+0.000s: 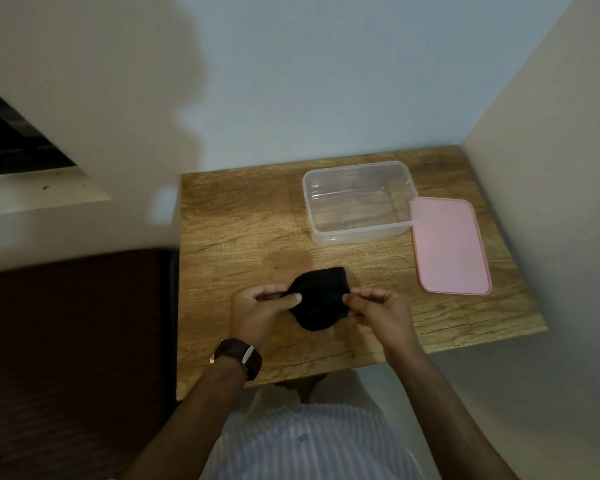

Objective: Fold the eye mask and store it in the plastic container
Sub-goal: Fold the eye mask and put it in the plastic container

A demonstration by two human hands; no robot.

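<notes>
dim, soft picture; edges bent and blurred.

Looking like a home, prob. a bedroom corner or small room. A small wood-grain surface (243, 237) is sitting tight in a corner btwn plain painted walls (291, 81), w/ a dark brown bed or couch edge (66, 341) lying just beside it at left. A window ledge (32, 192) is showing upper left.

Single head-worn view, steeply downward and close over the wooden table (243, 233), wall behind.
</notes>
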